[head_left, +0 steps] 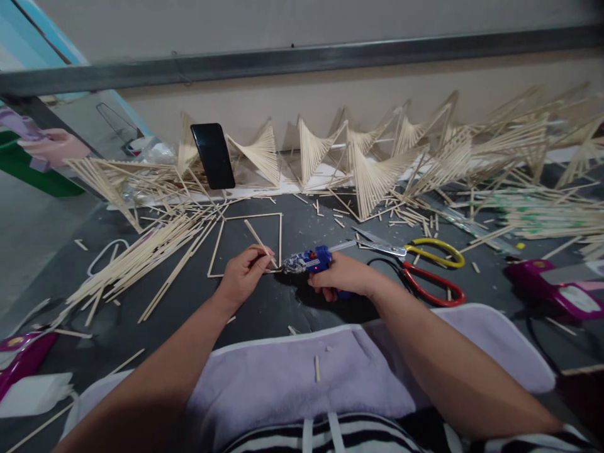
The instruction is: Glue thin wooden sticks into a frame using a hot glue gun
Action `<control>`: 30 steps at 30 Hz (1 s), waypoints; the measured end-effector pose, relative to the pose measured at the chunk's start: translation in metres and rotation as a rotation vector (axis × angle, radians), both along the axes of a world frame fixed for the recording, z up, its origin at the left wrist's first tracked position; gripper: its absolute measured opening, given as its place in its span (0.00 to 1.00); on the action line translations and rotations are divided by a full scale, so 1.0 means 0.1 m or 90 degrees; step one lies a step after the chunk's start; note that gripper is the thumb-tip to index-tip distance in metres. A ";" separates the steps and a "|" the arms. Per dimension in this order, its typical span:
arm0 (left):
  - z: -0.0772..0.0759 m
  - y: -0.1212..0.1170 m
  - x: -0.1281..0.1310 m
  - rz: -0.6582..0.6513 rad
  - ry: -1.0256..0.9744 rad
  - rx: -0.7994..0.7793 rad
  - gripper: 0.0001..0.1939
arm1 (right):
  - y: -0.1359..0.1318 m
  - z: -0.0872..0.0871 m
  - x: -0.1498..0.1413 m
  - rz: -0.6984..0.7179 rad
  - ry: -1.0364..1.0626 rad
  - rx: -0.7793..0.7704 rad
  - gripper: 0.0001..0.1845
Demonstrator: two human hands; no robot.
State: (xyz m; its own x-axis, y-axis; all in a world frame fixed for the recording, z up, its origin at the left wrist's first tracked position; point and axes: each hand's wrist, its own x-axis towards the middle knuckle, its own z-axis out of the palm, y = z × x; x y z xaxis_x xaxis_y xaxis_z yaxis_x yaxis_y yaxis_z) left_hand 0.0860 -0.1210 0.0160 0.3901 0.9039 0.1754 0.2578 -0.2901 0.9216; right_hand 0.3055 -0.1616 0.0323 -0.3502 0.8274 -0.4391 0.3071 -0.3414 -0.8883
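My right hand (342, 275) is wrapped round a blue hot glue gun (309, 260), with a clear glue stick (343, 245) poking out of its back. The gun's nozzle points left, close to my left fingers. Between thumb and fingers, my left hand (245, 269) pinches a thin wooden stick (257, 237) that leans up to the left. Under that hand lies a square frame of sticks (281, 234) flat on the dark table. The stick's lower end is by the frame's near right corner; whether they touch I cannot tell.
Loose sticks (155, 258) lie in a pile to the left. Scissors (415, 251) with yellow and red handles rest on the right. Fanned stick structures (365, 170) line the back, and a phone (213, 156) stands before them. A purple cloth (302, 365) covers the near edge.
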 end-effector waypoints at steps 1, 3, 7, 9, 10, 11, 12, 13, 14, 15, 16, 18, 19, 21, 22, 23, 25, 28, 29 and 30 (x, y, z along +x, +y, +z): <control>0.00 0.00 0.00 0.001 -0.001 0.001 0.10 | 0.00 -0.01 -0.01 -0.002 0.001 -0.003 0.05; -0.01 0.00 0.00 0.002 -0.001 0.002 0.11 | 0.01 -0.03 -0.01 -0.004 0.006 -0.009 0.05; 0.00 0.00 0.00 0.000 0.000 0.002 0.11 | 0.02 -0.01 0.03 -0.001 0.029 -0.021 0.06; 0.01 0.00 0.00 -0.002 -0.001 0.000 0.11 | 0.03 0.01 0.06 0.002 0.032 -0.031 0.07; 0.02 0.00 0.00 -0.003 0.000 -0.001 0.11 | 0.03 0.01 0.07 0.001 0.034 -0.034 0.07; 0.02 0.00 0.00 -0.005 0.002 -0.003 0.11 | 0.03 0.01 0.07 -0.002 0.036 -0.036 0.07; 0.02 0.00 0.00 -0.007 0.004 -0.003 0.11 | 0.03 0.01 0.07 -0.006 0.040 -0.037 0.07; 0.02 0.00 0.00 -0.008 0.005 -0.004 0.11 | 0.03 0.00 0.06 -0.010 0.045 -0.037 0.07; 0.02 0.00 0.00 -0.008 0.004 -0.004 0.11 | 0.03 -0.01 0.05 -0.014 0.048 -0.037 0.07; 0.01 0.00 0.00 -0.008 0.003 -0.004 0.10 | 0.03 -0.02 0.04 -0.018 0.049 -0.035 0.07; 0.01 0.00 0.00 -0.008 0.001 -0.004 0.10 | 0.03 -0.03 0.03 -0.023 0.049 -0.034 0.07; 0.00 0.00 0.00 -0.009 -0.001 -0.004 0.10 | 0.03 -0.03 0.01 -0.033 0.045 -0.030 0.06; 0.00 0.00 -0.01 -0.009 0.000 -0.004 0.10 | 0.03 -0.03 0.01 -0.038 0.040 -0.029 0.06; 0.00 0.00 -0.01 -0.009 0.003 -0.001 0.10 | 0.03 -0.03 0.01 -0.041 0.031 -0.028 0.06; 0.01 0.00 -0.01 -0.010 0.004 0.000 0.10 | 0.03 -0.02 0.02 -0.038 0.028 -0.029 0.06; 0.01 0.00 -0.01 -0.011 0.006 0.000 0.10 | 0.03 -0.02 0.02 -0.034 0.026 -0.031 0.06; 0.01 0.00 -0.01 -0.012 0.004 -0.002 0.10 | 0.03 -0.02 0.04 -0.023 0.027 -0.034 0.06; 0.01 0.00 -0.01 -0.008 0.000 -0.004 0.09 | 0.03 -0.02 0.08 -0.022 0.040 -0.033 0.07; 0.01 0.00 -0.01 -0.006 0.000 -0.004 0.09 | 0.04 -0.02 0.08 -0.027 0.051 -0.028 0.07; 0.01 0.00 -0.01 -0.005 -0.001 -0.003 0.09 | 0.04 -0.02 0.09 -0.038 0.064 -0.023 0.06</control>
